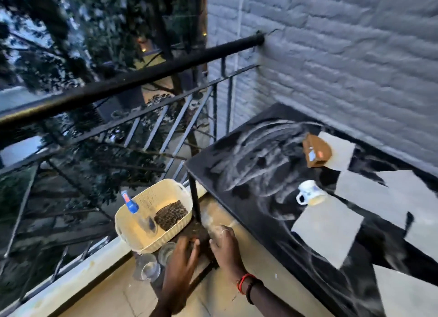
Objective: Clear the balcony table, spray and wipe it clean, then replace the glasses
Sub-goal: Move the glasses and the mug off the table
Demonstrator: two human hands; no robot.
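The black balcony table (260, 212) stands at the right, streaked with pale dust. A white mug (309, 193) and a brown box-like object (316, 152) stand on it among several pale paper sheets (327, 231). Left of the table, low down, sits a dark stool (201, 233). Two clear glasses (148, 267) and a third glass (167, 252) stand on its near left part. My left hand (182, 255) reaches over the stool beside the third glass, fingers fairly straight and holding nothing. My right hand (225, 243) grips a blurred clear glass (211, 223) by the table leg.
A cream plastic basket (132, 233) on the stool holds a blue-topped spray bottle (131, 206) and a dark knitted cloth (170, 215). A black metal railing (118, 84) runs behind it. A white brick wall (343, 68) backs the table. Tiled floor (220, 290) lies below my arms.
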